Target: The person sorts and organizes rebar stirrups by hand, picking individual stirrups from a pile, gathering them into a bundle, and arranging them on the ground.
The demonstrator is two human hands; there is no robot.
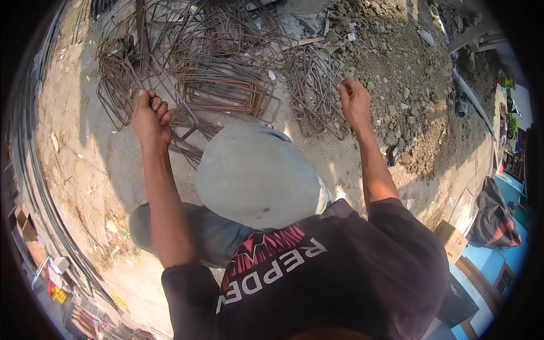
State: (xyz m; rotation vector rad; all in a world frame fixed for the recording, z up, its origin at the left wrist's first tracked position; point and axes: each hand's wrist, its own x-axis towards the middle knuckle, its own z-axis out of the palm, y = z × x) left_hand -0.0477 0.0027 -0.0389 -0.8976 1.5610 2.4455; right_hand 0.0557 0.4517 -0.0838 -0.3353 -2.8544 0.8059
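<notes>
My left hand [152, 118] is closed around the side of a bent steel stirrup [180, 102], beside a tangled heap of rusty rebar stirrups [133, 79]. My right hand [356, 105] has its thumb and fingers drawn together at the right edge of a smaller stack of stirrups [313, 90]. Whatever may be in that pinch is too small to make out. Between my hands lies a group of rectangular stirrups [224, 88], brown with rust. My knee [258, 170], in pale worn trousers, rises in front of them.
Broken soil and stones [391, 68] lie mounded at the right. Long steel bars [42, 187] run along the left side. Grey pipes [473, 93], a cardboard box [450, 241] and a dark bag [494, 218] are on the far right.
</notes>
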